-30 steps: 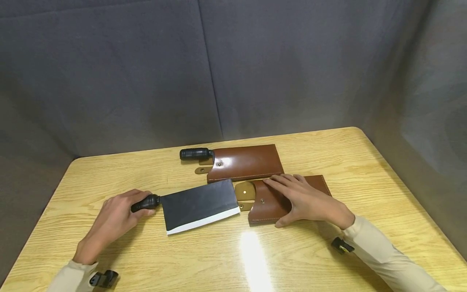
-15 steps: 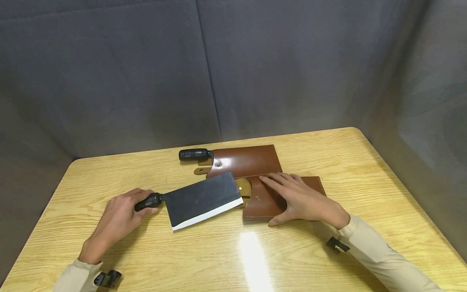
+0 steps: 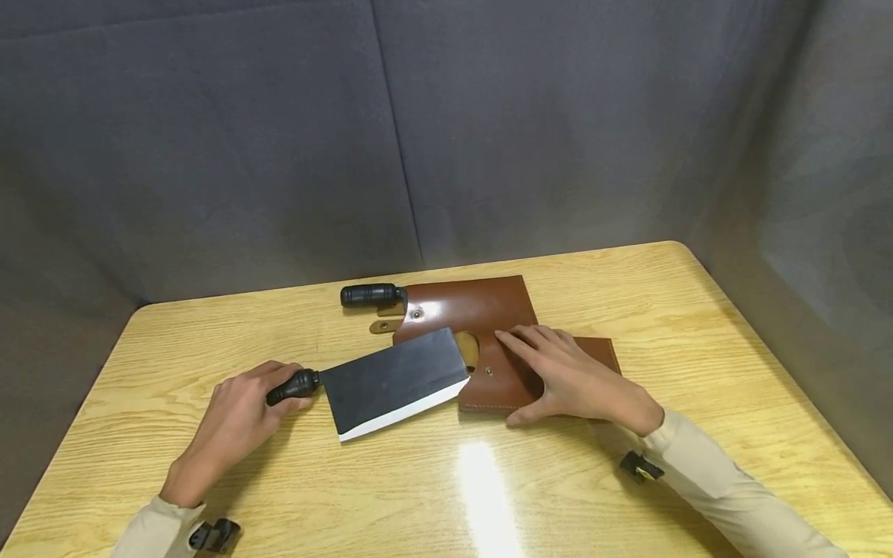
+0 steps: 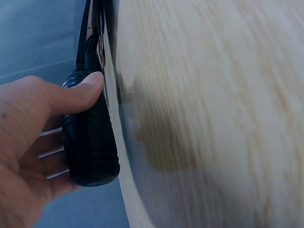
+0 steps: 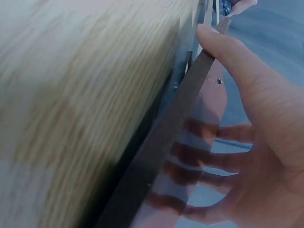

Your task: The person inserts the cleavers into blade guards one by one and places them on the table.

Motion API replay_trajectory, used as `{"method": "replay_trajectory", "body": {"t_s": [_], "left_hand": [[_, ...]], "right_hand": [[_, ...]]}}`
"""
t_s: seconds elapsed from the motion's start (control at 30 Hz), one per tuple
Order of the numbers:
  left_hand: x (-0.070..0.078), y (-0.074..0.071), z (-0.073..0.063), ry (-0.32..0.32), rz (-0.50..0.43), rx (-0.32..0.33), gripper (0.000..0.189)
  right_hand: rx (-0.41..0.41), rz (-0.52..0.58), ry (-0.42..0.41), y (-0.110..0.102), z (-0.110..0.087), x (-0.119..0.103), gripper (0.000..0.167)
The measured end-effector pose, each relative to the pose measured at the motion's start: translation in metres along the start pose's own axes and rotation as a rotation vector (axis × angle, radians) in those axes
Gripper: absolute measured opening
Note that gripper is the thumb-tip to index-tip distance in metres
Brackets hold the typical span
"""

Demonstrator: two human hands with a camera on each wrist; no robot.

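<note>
My left hand point(image 3: 240, 411) grips the black handle point(image 4: 90, 147) of a cleaver point(image 3: 398, 381), thumb along its side. Its broad dark blade points right, with the pale cutting edge toward me. The blade's far end overlaps the mouth of a brown leather sheath point(image 3: 491, 393), where a tan flap point(image 3: 467, 350) partly shows. Across that sheath, my right hand point(image 3: 579, 380) holds it with the thumb at the near edge and fingers spread over the top. In the right wrist view, the thumb point(image 5: 223, 45) presses the sheath's edge.
Just behind lies a second brown sheath point(image 3: 474, 301) with a cleaver in it, its black handle point(image 3: 370, 294) sticking out left. A tan snap strap point(image 3: 384, 327) hangs from its mouth. Grey cloth point(image 3: 279, 155) stands behind the wooden table point(image 3: 349, 496).
The left hand has moved the cleaver right, and its blade end now covers the sheath's lower strap. The right hand has shifted the sheath slightly left and away from me.
</note>
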State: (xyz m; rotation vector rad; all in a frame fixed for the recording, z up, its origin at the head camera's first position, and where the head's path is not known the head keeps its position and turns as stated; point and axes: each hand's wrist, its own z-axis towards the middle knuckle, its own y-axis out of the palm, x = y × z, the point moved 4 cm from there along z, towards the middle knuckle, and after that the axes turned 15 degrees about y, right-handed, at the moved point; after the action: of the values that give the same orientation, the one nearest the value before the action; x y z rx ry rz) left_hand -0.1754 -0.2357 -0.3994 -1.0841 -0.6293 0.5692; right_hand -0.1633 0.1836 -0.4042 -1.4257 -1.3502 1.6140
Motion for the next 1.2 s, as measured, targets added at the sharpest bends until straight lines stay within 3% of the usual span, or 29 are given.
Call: {"method": "replay_trajectory", "body": {"t_s": [0.7,1.2], "left_hand": [[0.004,0.004,0.004,0.039,-0.023,0.003,0.048],[0.005,-0.002,0.012,0.077,-0.003,0.033,0.047]], "right_hand": [[0.078,-0.085,-0.087,-0.003,0.004,-0.005,0.121],[0.058,-0.034,-0.125,-0.005,0.007,-0.008,0.119]]}}
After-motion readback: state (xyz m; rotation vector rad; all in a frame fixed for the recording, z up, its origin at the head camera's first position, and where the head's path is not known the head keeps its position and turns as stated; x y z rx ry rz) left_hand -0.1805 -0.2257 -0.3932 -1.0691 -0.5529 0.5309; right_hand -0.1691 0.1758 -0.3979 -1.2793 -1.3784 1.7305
